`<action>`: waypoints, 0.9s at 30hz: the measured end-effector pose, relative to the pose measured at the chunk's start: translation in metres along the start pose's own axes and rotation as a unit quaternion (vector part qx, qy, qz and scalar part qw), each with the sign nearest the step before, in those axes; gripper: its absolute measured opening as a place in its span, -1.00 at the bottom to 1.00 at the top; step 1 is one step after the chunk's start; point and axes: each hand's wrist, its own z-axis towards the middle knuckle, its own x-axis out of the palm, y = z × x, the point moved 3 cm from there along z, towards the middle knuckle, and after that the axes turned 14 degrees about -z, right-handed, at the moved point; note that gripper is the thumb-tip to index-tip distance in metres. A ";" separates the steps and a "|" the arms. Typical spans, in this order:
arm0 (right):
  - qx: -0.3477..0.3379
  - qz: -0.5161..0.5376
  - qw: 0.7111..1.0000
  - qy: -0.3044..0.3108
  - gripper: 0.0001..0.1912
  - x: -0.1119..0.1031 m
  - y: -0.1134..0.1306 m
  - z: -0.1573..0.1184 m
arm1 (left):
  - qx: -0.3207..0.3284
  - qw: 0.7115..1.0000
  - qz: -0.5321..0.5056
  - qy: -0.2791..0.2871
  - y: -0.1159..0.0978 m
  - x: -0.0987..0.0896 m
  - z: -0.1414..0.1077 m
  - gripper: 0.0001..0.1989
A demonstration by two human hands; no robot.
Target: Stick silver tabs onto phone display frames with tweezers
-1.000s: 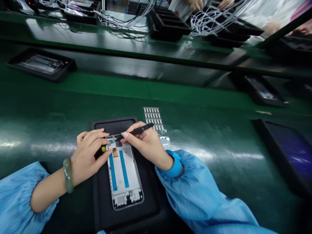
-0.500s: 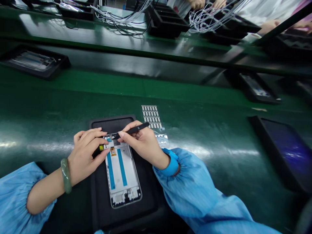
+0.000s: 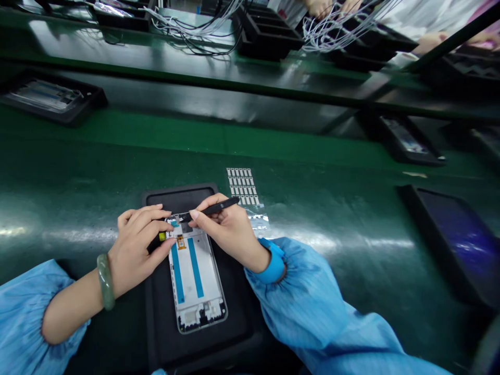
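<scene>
**A:** Where does the workpiece lie?

**B:** Phone frame (image 3: 195, 276), silver-edged with a white inner face, flat on a black mat (image 3: 179, 196), long axis pointing away from the wearer. Two blue strips (image 3: 186, 271) run lengthwise on it. A small gold-coloured part (image 3: 180, 242) sits near the upper end, and a yellow tab (image 3: 162, 236) projects from the frame's left edge.

**A:** Right grip?

**B:** Narrow. The right hand (image 3: 230, 232) pinches black tweezers (image 3: 213, 209) between thumb and fingers, tips at the frame's upper end, over a small teal piece (image 3: 174, 223). Contact cannot be confirmed at this resolution.

**A:** Left grip?

**B:** Narrow as well. The left hand (image 3: 136, 235) holds the frame's upper left corner between fingers and thumb. A green bangle (image 3: 105, 281) circles that wrist.

**A:** Surroundings?

**B:** The mat sits on a green worktop (image 3: 78, 156). Just beyond it lies a sheet of small silver labels (image 3: 242, 185), with clear film (image 3: 258, 219) at its near end, close to the right hand. Both sleeves are blue. On the far bench, white cables (image 3: 344, 31) lie among black trays (image 3: 265, 36), and a co-worker's hands (image 3: 318, 6) show at the top edge.
</scene>
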 end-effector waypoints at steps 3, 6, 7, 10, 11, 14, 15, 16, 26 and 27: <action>-0.007 -0.004 1.000 -0.004 -0.83 0.000 0.000 0.000 | 0.002 1.000 0.002 0.002 0.000 0.000 0.000 -0.87; -0.010 -0.006 1.000 -0.003 -0.82 0.000 -0.001 -0.001 | -0.001 1.000 0.004 0.004 0.000 0.000 0.000 -0.88; -0.010 -0.007 1.000 -0.003 -0.81 0.000 -0.001 -0.001 | -0.002 1.000 0.005 0.005 0.000 0.000 0.000 -0.87; -0.012 -0.007 1.000 -0.004 -0.79 0.000 -0.001 -0.001 | -0.004 1.000 0.008 0.006 0.000 0.000 0.000 -0.87; -0.012 -0.006 1.000 -0.004 -0.79 0.000 -0.001 -0.001 | -0.002 1.000 0.009 0.007 0.000 0.000 0.000 -0.87; -0.012 -0.009 1.000 -0.002 -0.79 0.000 -0.001 -0.001 | 0.006 1.000 0.012 0.005 0.000 0.000 0.000 -0.87; -0.013 -0.012 1.000 -0.001 -0.80 0.000 -0.001 -0.001 | 0.010 1.000 0.013 0.005 0.000 0.000 0.000 -0.87; -0.014 -0.014 1.000 0.000 -0.81 0.000 -0.002 -0.001 | 0.014 1.000 0.014 0.005 -0.001 0.000 0.000 -0.87; -0.053 -0.066 0.996 -0.012 -0.86 0.000 -0.002 -0.003 | 0.052 0.993 0.089 0.050 -0.009 0.001 0.001 -0.72; -0.057 -0.067 0.996 -0.013 -0.87 0.000 -0.001 -0.003 | 0.051 0.992 0.101 0.055 -0.011 0.001 0.001 -0.72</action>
